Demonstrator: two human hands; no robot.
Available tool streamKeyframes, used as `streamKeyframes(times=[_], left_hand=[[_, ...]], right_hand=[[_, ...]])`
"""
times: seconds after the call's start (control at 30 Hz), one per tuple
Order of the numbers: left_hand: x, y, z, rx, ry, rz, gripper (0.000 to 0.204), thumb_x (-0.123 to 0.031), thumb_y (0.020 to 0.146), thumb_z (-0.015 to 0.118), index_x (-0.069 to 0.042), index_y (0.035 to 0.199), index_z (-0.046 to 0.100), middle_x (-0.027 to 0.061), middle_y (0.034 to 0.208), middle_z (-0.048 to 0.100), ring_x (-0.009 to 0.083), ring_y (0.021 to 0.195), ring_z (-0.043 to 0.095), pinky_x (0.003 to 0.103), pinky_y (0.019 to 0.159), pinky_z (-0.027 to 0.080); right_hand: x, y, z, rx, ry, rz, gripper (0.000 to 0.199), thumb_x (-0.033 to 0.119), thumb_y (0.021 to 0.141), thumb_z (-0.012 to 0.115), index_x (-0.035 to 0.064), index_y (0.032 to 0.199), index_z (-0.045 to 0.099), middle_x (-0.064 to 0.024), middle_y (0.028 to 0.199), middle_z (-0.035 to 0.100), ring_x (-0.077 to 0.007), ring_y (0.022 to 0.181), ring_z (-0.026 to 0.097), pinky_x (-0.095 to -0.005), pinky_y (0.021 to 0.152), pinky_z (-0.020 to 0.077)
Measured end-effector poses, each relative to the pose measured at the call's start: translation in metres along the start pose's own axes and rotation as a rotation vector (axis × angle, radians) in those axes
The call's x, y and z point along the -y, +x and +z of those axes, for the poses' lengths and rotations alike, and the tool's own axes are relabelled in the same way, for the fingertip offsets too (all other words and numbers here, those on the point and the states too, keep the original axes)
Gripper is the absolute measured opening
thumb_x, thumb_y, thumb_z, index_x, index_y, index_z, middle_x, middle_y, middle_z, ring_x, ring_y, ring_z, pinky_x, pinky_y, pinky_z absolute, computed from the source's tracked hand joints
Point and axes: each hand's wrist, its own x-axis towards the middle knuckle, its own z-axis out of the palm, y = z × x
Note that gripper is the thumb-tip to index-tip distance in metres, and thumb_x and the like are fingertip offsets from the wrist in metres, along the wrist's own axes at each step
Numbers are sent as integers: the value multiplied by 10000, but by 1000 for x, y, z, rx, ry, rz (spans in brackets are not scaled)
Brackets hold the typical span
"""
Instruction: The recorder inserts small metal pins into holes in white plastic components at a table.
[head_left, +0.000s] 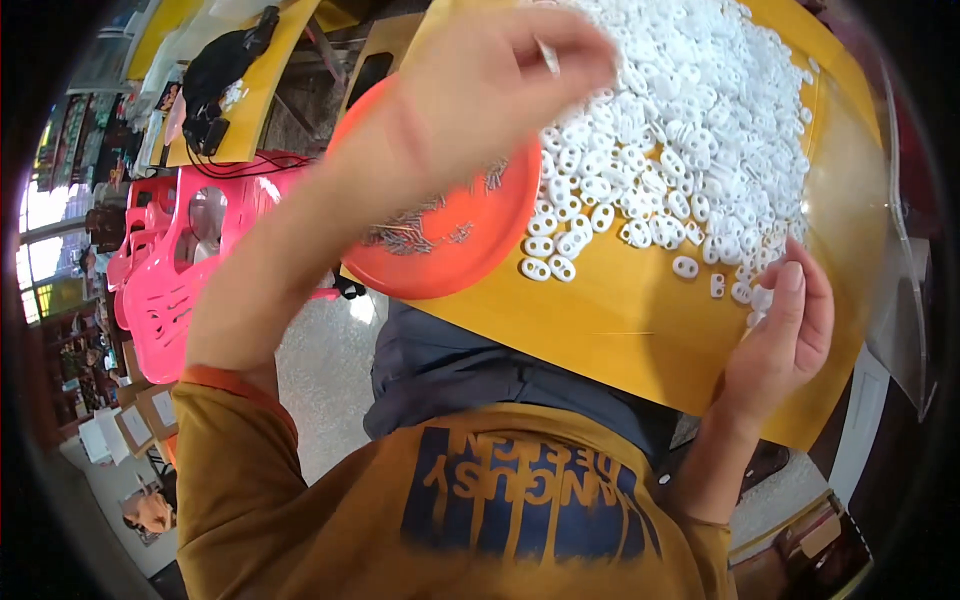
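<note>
My left hand (500,85), smeared by motion, reaches over the red-orange round tray (480,262) to the near left part of a big heap of small white oval plastic pieces with two holes (690,90). Its thumb and fingers come together in a pinch; what lies between them is too blurred to make out. Small metal pins or screws (405,232) lie in the tray, partly behind my left forearm. At the heap's near right edge, my right hand (785,335) is closed, thumb against fingers. White pieces (760,300) show beside its fingers; whether it holds one is unclear.
The yellow tabletop (600,345) carries the heap and the tray. To the left stand pink plastic chairs (170,310) and another yellow table with a black bag (225,75). A dark phone-like object (372,78) lies beyond the tray. Clear plastic sheeting (905,250) hangs at the right.
</note>
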Motion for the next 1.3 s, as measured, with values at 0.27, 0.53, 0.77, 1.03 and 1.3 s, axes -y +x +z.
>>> streamKeyframes(times=[0.27,0.53,0.77,1.03,1.3], left_hand=[[13,-47,45,294,587,301,113,-103,697,614,-60,792,571,60,724,514,247,687,517,341,588,400],[12,-43,61,298,712,320,158,-113,689,619,-71,822,543,49,752,491,228,724,509,342,605,379],[11,-42,64,320,662,293,168,-91,695,602,-64,840,521,62,778,486,238,729,507,349,610,378],[7,-42,66,321,658,276,146,-87,693,601,-60,787,493,76,771,483,257,735,506,359,620,385],[8,-41,61,308,585,169,114,-66,717,575,-48,764,474,97,729,489,283,696,502,359,603,411]], right_hand=[[5,-2,2,97,32,-96,190,66,845,500,-50,980,566,-37,829,547,-75,715,462,-193,674,373],[7,-2,-1,105,-18,-92,196,72,852,484,-53,980,564,-31,788,536,-77,729,460,-212,729,368],[4,-3,-2,168,-50,-170,150,10,818,516,-42,946,576,-55,859,550,-106,744,481,-208,679,377],[4,-1,3,251,-229,-417,127,-38,785,535,-36,900,588,-87,797,563,-156,714,510,-235,654,398],[3,0,4,257,-250,-451,124,-36,780,540,-32,893,592,-91,785,565,-158,691,510,-239,632,402]])
